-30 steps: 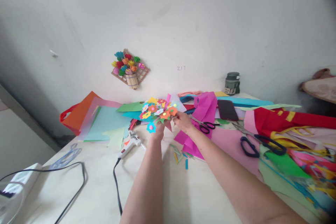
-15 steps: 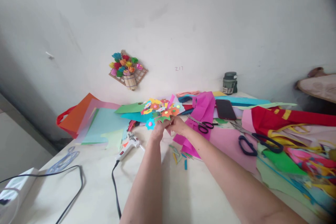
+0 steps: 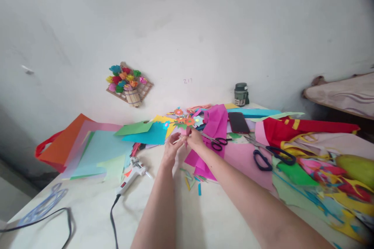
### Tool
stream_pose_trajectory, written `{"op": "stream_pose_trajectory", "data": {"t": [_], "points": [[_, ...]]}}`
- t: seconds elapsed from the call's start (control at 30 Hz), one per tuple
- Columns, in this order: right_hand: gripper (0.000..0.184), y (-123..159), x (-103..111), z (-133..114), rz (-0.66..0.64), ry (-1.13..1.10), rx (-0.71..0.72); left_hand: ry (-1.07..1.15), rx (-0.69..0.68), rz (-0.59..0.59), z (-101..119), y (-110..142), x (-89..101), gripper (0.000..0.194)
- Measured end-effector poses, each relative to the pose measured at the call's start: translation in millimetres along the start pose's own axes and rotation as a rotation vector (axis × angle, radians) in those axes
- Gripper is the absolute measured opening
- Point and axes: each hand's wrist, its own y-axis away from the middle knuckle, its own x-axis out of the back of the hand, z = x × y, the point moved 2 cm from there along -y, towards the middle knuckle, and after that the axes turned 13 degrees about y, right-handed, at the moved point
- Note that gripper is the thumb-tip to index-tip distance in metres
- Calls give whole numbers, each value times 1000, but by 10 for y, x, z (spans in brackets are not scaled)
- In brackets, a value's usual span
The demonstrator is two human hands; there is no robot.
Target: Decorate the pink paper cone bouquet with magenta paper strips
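A paper flower bouquet (image 3: pixel 180 120) with orange, blue and pale flowers, green leaves and a pink lower part stands up between my hands, over the middle of the table. My right hand (image 3: pixel 194 138) is closed around its pink base from the right. From the left, the fingertips of my left hand (image 3: pixel 173 144) pinch at the same base, with some fingers curled loosely. Just right of my right hand, small black-handled scissors (image 3: pixel 216 144) lie on magenta crepe paper (image 3: pixel 214 124). A white glue gun (image 3: pixel 131 175) lies left of my left forearm.
Coloured paper sheets (image 3: pixel 99 151) are stacked at left. At right are a phone (image 3: pixel 239 122), large scissors (image 3: pixel 263 159), red cloth (image 3: pixel 318 130) and many scraps (image 3: pixel 336 179). A dark green jar (image 3: pixel 241 94) stands by the wall, where a flower decoration (image 3: pixel 128 83) hangs.
The view has swung to the right, so most things sit further left. The bouquet is turned more upright, showing its pink base. My left hand's fingers have loosened somewhat.
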Motion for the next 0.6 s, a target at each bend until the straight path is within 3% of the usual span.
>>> {"op": "stream_pose_trajectory", "data": {"t": [0.33, 0.6], "points": [[23, -360, 71, 31, 63, 20, -138, 8, 74, 219, -150, 49, -9, 60], [29, -649, 115, 297, 77, 120, -228, -23, 56, 255, -195, 39, 17, 57]]}}
